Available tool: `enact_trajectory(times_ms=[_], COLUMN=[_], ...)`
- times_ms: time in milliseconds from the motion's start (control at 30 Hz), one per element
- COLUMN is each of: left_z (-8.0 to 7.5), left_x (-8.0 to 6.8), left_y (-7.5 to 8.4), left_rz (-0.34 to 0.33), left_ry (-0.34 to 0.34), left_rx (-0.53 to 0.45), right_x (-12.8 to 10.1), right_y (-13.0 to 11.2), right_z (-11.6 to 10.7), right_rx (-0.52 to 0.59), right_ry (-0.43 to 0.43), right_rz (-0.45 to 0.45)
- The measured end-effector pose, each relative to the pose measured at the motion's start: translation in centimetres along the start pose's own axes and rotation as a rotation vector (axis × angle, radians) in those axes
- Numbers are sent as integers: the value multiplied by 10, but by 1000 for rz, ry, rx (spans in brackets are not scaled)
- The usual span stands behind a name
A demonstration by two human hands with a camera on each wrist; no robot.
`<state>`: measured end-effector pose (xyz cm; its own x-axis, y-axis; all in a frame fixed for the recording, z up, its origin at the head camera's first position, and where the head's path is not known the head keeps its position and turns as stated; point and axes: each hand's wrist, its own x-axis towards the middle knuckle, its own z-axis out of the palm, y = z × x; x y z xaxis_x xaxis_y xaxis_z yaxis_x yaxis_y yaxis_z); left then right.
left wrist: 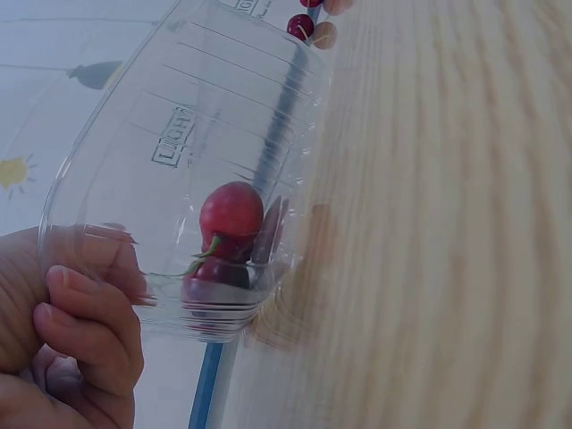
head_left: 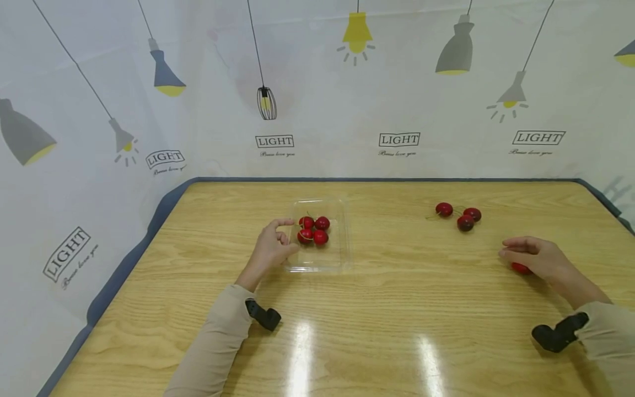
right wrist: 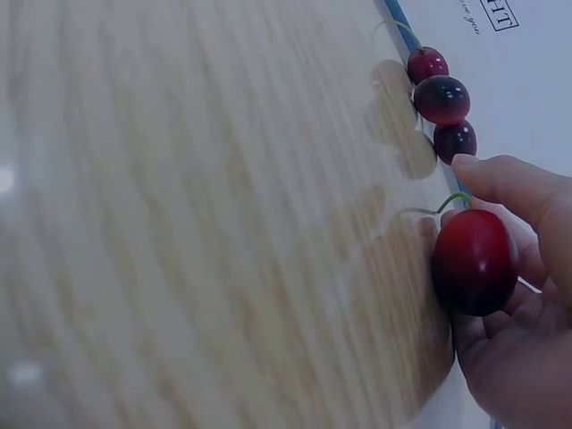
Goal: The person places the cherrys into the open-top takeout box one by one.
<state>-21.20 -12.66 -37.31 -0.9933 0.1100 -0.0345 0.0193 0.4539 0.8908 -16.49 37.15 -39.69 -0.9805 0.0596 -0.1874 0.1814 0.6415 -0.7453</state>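
A clear plastic container [head_left: 324, 269] stands on the table with several red cherries [head_left: 321, 237] inside, some with green stems. At its left side my left hand [head_left: 274, 242] grips the wall; in the left wrist view, curled fingers [left wrist: 94, 313] lie outside the plastic, and another part of the hand shows through it. Over at the right, my right hand [head_left: 538, 259] bends loosely over a single cherry [right wrist: 475, 262], which sits close against the tabletop. One fingertip stands a little apart from this cherry, and its stem points towards that finger. Other fingers are partly hidden behind the fruit.
Three dark red cherries [head_left: 465, 223] with stems lie together at the back right of the wooden table [head_left: 387, 309]. Behind the table's far edge hangs a white cloth [head_left: 327, 99] printed with lamps. Each sleeve carries a black wrist camera [head_left: 560, 333].
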Motion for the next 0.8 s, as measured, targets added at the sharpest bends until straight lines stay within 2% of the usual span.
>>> enact_trajectory(times_ms=[800], left_z=[0], left_x=[1], left_y=[-2], left_rz=[13], left_ry=[-7], left_rx=[4], right_x=[0], right_y=[4], right_z=[2], right_rx=[-28], right_ry=[39], right_rz=[-55])
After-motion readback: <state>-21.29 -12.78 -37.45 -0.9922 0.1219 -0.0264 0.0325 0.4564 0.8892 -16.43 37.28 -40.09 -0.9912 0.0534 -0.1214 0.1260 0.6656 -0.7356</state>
